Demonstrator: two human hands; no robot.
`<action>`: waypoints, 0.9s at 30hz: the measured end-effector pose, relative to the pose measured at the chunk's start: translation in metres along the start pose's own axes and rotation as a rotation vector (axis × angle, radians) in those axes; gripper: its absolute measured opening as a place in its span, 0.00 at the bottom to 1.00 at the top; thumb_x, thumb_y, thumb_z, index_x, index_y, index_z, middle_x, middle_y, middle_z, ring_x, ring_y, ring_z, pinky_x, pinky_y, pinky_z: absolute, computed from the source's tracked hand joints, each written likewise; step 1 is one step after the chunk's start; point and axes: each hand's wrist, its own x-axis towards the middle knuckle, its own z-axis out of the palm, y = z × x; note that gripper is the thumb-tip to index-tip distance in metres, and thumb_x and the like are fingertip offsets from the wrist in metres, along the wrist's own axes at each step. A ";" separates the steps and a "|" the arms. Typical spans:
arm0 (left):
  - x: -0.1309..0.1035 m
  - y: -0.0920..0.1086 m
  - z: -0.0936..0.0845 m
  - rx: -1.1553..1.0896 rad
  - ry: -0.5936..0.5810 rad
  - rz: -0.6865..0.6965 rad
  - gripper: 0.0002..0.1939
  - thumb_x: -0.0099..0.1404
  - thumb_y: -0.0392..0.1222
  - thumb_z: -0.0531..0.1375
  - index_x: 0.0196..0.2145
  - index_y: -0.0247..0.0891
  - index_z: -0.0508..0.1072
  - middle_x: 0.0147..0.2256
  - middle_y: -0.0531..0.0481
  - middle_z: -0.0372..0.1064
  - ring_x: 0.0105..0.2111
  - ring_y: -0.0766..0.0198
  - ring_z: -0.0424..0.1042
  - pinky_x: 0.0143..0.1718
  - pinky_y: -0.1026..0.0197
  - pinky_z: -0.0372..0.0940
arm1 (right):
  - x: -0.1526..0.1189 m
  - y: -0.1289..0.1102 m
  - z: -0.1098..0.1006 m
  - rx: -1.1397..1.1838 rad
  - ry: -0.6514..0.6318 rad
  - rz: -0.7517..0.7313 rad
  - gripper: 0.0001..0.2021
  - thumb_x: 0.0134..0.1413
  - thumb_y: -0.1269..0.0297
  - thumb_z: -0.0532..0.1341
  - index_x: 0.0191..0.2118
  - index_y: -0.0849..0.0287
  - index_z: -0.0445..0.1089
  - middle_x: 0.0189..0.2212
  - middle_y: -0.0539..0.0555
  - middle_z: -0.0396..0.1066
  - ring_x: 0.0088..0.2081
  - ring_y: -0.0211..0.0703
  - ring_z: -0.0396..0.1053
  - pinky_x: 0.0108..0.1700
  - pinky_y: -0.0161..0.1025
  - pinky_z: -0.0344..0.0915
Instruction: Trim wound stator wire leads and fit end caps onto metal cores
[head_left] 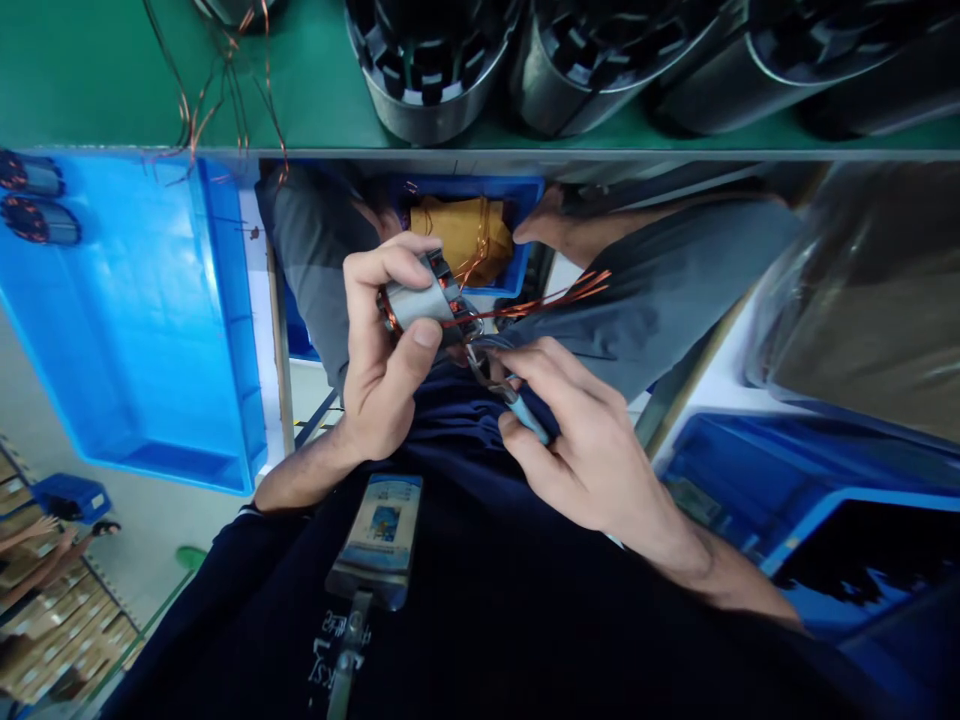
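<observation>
My left hand [394,350] is wrapped round a motor stator [420,302], a grey metal ring with copper windings and dark slot edges. A bundle of copper wires [555,300] runs out from the stator to the right. In my right hand [574,430] is a pair of pliers [525,408] with light blue handles. The jaws of the pliers are at the stator's right end, close beside the wires. Whether they pinch a wire I cannot tell.
Above, several metal cylinders [435,110] stand on a green bench [97,80], with loose copper wires at left. A blue tray [142,320] holds two stators [41,220]. Between my legs sits a blue bin [521,195] with yellow-brown material. Another blue crate [810,520] is at right.
</observation>
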 end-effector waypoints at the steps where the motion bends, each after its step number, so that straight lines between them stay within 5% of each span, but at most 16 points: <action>1: -0.001 0.001 0.001 0.018 0.003 0.017 0.21 0.83 0.67 0.65 0.61 0.54 0.73 0.65 0.44 0.75 0.69 0.42 0.79 0.65 0.38 0.84 | 0.002 0.000 0.001 -0.002 0.012 -0.009 0.23 0.70 0.75 0.62 0.67 0.55 0.74 0.51 0.57 0.77 0.52 0.52 0.79 0.58 0.48 0.80; 8: -0.001 0.016 0.000 0.214 -0.035 0.159 0.18 0.85 0.66 0.61 0.58 0.55 0.74 0.58 0.43 0.75 0.68 0.40 0.77 0.70 0.27 0.77 | 0.007 -0.003 -0.003 -0.002 0.027 -0.037 0.27 0.69 0.79 0.61 0.68 0.55 0.75 0.56 0.58 0.80 0.56 0.52 0.81 0.62 0.46 0.81; 15: -0.008 0.021 -0.006 0.333 -0.133 0.004 0.26 0.82 0.77 0.57 0.60 0.57 0.70 0.68 0.39 0.73 0.81 0.30 0.65 0.74 0.12 0.72 | 0.006 -0.005 -0.003 0.014 0.040 -0.037 0.23 0.75 0.78 0.61 0.67 0.51 0.77 0.55 0.55 0.86 0.53 0.48 0.86 0.57 0.42 0.86; 21: -0.009 0.033 -0.003 0.382 -0.134 0.108 0.18 0.89 0.64 0.56 0.61 0.51 0.69 0.63 0.40 0.74 0.73 0.38 0.73 0.72 0.19 0.76 | 0.003 0.003 0.001 -0.073 0.132 -0.068 0.17 0.73 0.77 0.64 0.59 0.53 0.81 0.55 0.57 0.89 0.58 0.52 0.90 0.64 0.43 0.86; 27: -0.012 0.033 0.000 0.326 -0.104 0.107 0.13 0.89 0.59 0.59 0.61 0.53 0.71 0.59 0.43 0.73 0.73 0.41 0.73 0.74 0.23 0.75 | 0.007 0.007 0.004 -0.076 0.167 -0.070 0.13 0.76 0.73 0.68 0.57 0.51 0.84 0.54 0.55 0.91 0.54 0.50 0.92 0.58 0.41 0.87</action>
